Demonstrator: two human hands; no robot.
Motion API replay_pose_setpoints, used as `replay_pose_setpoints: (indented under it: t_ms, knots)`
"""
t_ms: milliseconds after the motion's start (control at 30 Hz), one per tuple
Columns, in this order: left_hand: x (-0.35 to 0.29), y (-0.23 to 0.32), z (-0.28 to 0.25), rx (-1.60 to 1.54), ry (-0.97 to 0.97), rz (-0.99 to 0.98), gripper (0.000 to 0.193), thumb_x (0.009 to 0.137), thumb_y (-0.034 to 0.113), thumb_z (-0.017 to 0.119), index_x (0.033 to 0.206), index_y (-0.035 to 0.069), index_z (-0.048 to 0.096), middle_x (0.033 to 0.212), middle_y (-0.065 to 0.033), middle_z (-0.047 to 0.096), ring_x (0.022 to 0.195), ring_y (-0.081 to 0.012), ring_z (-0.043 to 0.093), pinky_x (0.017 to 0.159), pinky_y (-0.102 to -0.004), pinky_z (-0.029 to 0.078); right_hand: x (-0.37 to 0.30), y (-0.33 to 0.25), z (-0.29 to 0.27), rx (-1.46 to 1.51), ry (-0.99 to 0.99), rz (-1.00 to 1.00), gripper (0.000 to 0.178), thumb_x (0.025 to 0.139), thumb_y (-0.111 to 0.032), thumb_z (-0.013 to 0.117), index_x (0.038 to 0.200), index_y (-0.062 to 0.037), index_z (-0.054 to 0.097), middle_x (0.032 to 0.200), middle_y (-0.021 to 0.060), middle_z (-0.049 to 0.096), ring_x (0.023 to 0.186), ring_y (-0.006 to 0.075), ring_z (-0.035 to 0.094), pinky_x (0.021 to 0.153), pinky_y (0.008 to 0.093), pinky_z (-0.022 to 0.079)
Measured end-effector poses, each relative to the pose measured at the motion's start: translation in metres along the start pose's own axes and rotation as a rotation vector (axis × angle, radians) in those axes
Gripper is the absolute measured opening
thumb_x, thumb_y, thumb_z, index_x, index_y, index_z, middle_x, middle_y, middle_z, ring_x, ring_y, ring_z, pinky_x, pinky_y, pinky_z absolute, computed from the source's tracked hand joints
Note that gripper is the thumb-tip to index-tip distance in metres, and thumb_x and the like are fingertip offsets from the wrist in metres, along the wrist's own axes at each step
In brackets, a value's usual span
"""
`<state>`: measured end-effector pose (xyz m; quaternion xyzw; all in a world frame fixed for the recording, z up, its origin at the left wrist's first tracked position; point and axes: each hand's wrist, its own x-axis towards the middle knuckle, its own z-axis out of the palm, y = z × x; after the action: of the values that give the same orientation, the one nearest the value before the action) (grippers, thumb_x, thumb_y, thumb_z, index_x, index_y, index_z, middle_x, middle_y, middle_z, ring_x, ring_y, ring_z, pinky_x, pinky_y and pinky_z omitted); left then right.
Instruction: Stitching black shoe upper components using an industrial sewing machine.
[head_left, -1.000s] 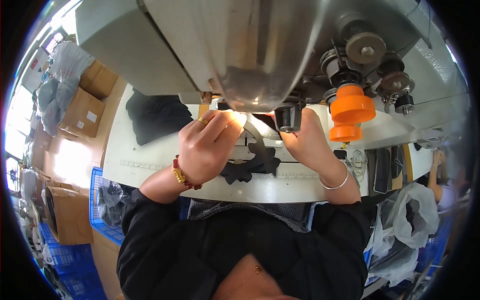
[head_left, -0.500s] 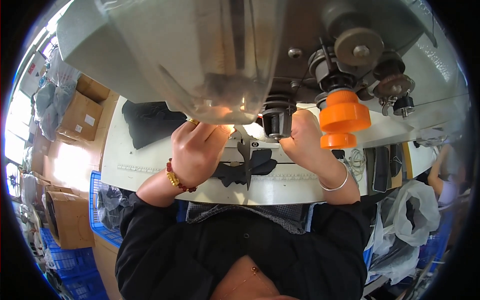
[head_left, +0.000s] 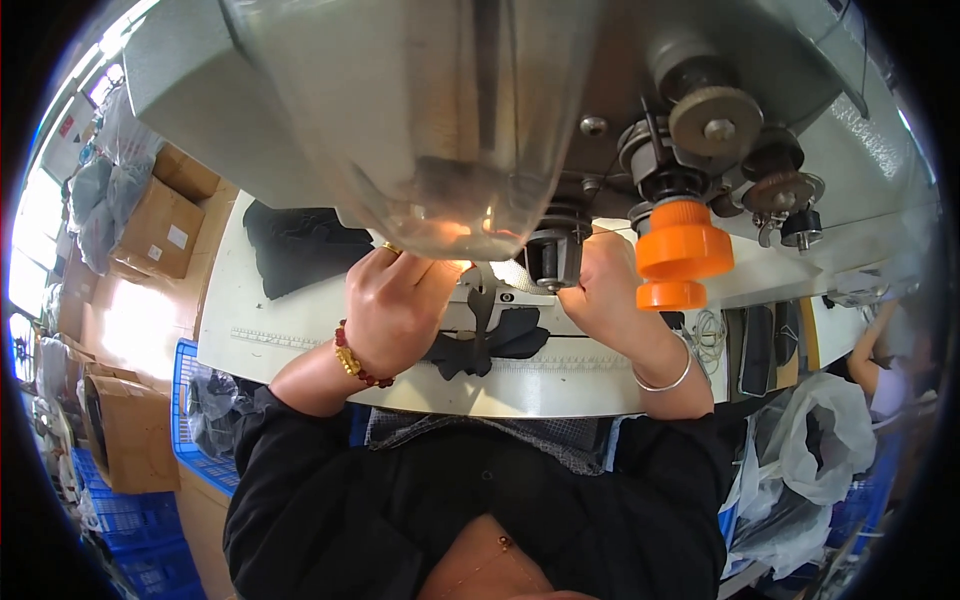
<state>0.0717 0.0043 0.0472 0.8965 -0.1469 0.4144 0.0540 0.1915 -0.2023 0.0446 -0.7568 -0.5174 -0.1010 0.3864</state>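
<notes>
Left hand (head_left: 393,305) at ten o'clock, right hand (head_left: 612,295) at two, grips untellable, flank a dark strip (head_left: 482,307), probably limp, best edge-held.

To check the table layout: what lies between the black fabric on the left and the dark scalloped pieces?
In the head view, the left hand lies between the black fabric and the dark scalloped pieces, above the table.
</notes>
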Motion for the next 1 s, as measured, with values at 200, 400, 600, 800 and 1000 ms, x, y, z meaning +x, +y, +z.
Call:
replay_pose_setpoints:
  t_ms: [200,400,600,800,1000]
  knots:
    - [0.005,0.006,0.000,0.022,0.027,0.015,0.014,0.068,-0.001,0.066,0.082,0.000,0.067,0.103,-0.0097,0.067,0.075,-0.0218,0.062,0.055,-0.0302,0.050,-0.003,0.009,0.002,-0.091,0.009,-0.019,0.009,0.067,-0.009,0.065,0.070,-0.0077,0.057,0.059,0.0118,0.051,0.055,0.0349,0.046,0.052,0.0436,0.034]
    - [0.005,0.008,0.002,0.001,0.039,-0.028,0.014,0.069,0.000,0.066,0.083,0.003,0.067,0.104,-0.0087,0.066,0.078,-0.0216,0.063,0.056,-0.0313,0.050,0.004,0.012,-0.001,-0.049,-0.008,-0.068,0.009,0.069,-0.010,0.069,0.068,-0.0087,0.060,0.060,0.0107,0.053,0.057,0.0340,0.047,0.055,0.0417,0.038]
    - [0.006,0.006,0.003,0.012,0.026,-0.058,0.020,0.068,0.000,0.067,0.087,0.005,0.068,0.105,-0.0075,0.066,0.078,-0.0220,0.063,0.059,-0.0317,0.050,0.001,0.023,0.007,-0.111,0.023,-0.116,0.010,0.074,-0.025,0.074,0.075,-0.0159,0.072,0.059,0.0074,0.054,0.053,0.0314,0.048,0.050,0.0409,0.037]
    - [0.010,0.010,0.001,0.011,0.023,0.064,0.023,0.066,0.004,0.067,0.089,0.007,0.068,0.098,-0.0043,0.065,0.079,-0.0199,0.062,0.064,-0.0299,0.050,0.004,0.008,0.003,-0.084,0.016,-0.046,0.010,0.076,-0.025,0.073,0.073,-0.0156,0.071,0.059,0.0065,0.054,0.054,0.0292,0.048,0.050,0.0401,0.038]
    - [0.010,0.015,-0.001,-0.031,0.094,0.140,0.022,0.067,0.006,0.066,0.089,0.002,0.068,0.075,-0.0046,0.060,0.062,-0.0182,0.061,0.051,-0.0266,0.047,0.006,0.014,-0.003,-0.079,-0.020,0.003,0.014,0.078,-0.019,0.070,0.070,-0.0080,0.066,0.064,0.0103,0.057,0.058,0.0325,0.055,0.052,0.0428,0.041]
